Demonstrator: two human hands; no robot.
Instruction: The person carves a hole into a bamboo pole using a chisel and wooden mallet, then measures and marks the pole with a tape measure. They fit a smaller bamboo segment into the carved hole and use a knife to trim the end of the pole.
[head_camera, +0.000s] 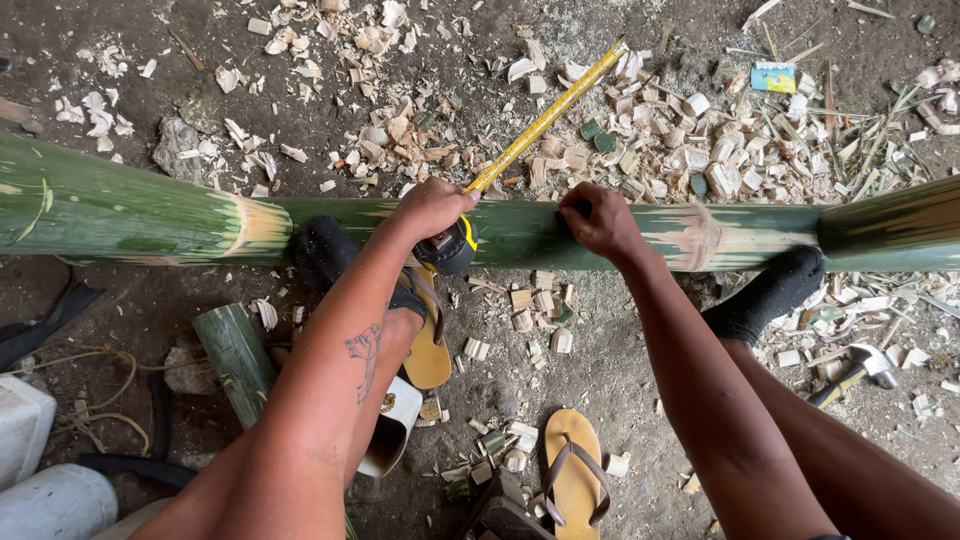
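Dirt floor; fingers (432, 205) around tape measure (450, 245)

hands (432, 205) measuring green bamboo pole (130, 212)

Pale wood chips (640, 140) are lying thick across the dark dirt floor (600, 360). A yellow sandal (573, 470) is resting there, daylight falling evenly.
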